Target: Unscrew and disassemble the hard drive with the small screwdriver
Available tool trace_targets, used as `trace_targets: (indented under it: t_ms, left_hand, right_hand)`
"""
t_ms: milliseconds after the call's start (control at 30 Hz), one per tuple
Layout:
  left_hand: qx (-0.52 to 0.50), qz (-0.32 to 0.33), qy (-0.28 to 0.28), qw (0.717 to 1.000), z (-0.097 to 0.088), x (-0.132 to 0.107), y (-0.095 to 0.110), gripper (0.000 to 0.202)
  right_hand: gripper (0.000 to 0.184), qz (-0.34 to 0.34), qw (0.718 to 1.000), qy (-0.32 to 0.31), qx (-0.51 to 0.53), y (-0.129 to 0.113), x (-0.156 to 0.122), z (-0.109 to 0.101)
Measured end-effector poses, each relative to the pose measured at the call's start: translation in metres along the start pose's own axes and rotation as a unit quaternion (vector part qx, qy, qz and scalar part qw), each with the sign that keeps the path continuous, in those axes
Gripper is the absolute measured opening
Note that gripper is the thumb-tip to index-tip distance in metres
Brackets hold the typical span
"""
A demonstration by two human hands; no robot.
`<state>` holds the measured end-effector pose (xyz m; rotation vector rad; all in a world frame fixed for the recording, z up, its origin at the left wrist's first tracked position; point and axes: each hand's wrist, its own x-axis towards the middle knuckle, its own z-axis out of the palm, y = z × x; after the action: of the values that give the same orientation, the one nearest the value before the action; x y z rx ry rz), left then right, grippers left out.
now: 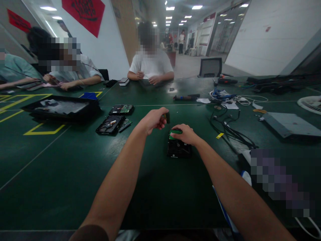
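A black hard drive [178,149] lies on the dark green table [75,174] in front of me. Its green circuit board [175,132] shows at the far end, and my right hand [185,133] rests on that board with the fingers pressing it. My left hand [154,118] hovers just left of it, above the table, fingers closed around a small dark tool handle [167,117]. The tool's tip is hidden behind my hands.
Two opened hard drives [110,124] [121,109] lie left of centre, beside a black tray [60,107]. Tangled cables [227,129] and a grey flat box [291,124] are at right. A person in white sits across the table [150,65]; others sit at far left.
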<state>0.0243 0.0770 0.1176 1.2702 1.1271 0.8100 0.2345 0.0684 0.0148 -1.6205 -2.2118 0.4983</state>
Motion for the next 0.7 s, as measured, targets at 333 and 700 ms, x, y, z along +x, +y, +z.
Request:
trace_targets:
  t_ms: [333,700]
  left_hand:
    - [-0.021,0.059,0.05,0.997,0.0045,0.0022,-0.0021,0.024]
    - [-0.074,0.044,-0.015,0.996,0.0083,0.0022,-0.0043,0.028]
  right_hand:
    - [0.041,-0.011,1.0,0.002,0.0,0.0017,0.0002,0.0005]
    - [0.043,-0.012,1.0,-0.002,-0.001,0.0008,0.0009,-0.0005]
